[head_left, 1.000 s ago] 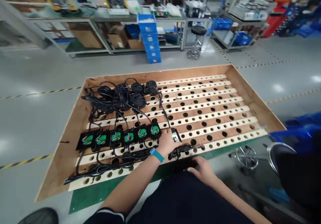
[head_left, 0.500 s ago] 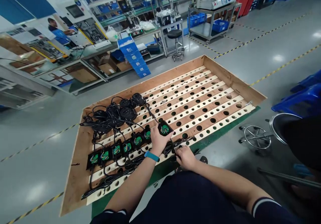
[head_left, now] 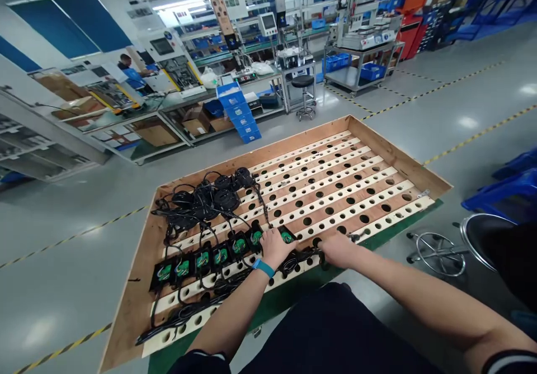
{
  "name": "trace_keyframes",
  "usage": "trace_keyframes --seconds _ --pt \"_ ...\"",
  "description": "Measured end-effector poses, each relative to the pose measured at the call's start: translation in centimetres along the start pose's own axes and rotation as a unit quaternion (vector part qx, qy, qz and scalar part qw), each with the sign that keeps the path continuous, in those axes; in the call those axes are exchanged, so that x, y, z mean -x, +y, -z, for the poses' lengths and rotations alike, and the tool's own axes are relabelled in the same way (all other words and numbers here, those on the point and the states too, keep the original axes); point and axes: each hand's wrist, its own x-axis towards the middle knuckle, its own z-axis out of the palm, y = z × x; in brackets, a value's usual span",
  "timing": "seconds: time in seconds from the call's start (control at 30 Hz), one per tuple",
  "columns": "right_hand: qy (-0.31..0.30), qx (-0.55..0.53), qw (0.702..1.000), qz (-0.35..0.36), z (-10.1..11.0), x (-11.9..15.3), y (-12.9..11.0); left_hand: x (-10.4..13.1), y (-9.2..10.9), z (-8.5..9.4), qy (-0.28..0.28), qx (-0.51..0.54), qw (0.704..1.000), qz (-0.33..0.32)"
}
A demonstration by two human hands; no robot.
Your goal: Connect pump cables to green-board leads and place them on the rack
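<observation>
My left hand (head_left: 274, 247), with a teal band at the wrist, is closed on the near end of a black housing with a green circuit board (head_left: 287, 237). To its right my right hand (head_left: 337, 250) is closed around a black cable (head_left: 312, 255) over the front slats. Some dark strands with a light tip (head_left: 356, 236) stick out beyond that hand. Between my hands and my body lies a coiled black cable (head_left: 289, 263). More black housings with green boards (head_left: 202, 260) stand in a row to the left, wired to a heap of black round devices (head_left: 203, 199).
A shallow wooden tray (head_left: 133, 284) with pale drilled slats (head_left: 327, 206) spans the area before me. Stacked blue bins (head_left: 240, 114) stand beyond it. To the right is a round stool (head_left: 486, 240). A person (head_left: 134, 73) sits at the far-left benches.
My right hand has moved right, away from my left hand, and has closed on the cable. The left hand remains on the housing. The view has tilted upward.
</observation>
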Motion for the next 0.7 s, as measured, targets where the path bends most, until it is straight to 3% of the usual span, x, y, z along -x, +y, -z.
trace_keyframes --seconds 0.1,0.17,0.27,0.33,0.47,0.6,0.7 --pt "0.031 0.033 0.999 -0.016 1.2 -3.0 1.3 -1.3 -0.5 -0.4 0.105 -0.009 0.994 0.019" --pt "0.036 0.021 0.998 -0.044 0.7 -4.5 1.4 -2.0 -1.2 -0.5 0.083 -0.02 0.996 0.025" --pt "0.052 0.012 0.995 -0.08 -1.0 -5.9 0.0 -2.9 -2.6 0.1 0.0 -0.037 0.999 -0.001" --pt "0.084 -0.014 0.992 -0.089 -2.5 -6.4 -1.7 -4.2 -3.4 1.1 0.018 -0.021 0.999 -0.016" --pt "0.101 -0.095 0.989 -0.053 -5.1 -7.2 -5.6 -10.1 -4.7 3.2 0.087 0.064 0.994 0.014" --pt "0.085 -0.118 0.987 -0.064 -6.9 -8.3 -8.0 -16.6 -5.7 3.3 0.022 0.134 0.99 0.036" --pt "0.101 -0.118 0.983 -0.101 -7.1 -9.3 -8.5 -18.8 -6.1 2.7 -0.005 0.208 0.978 0.027"
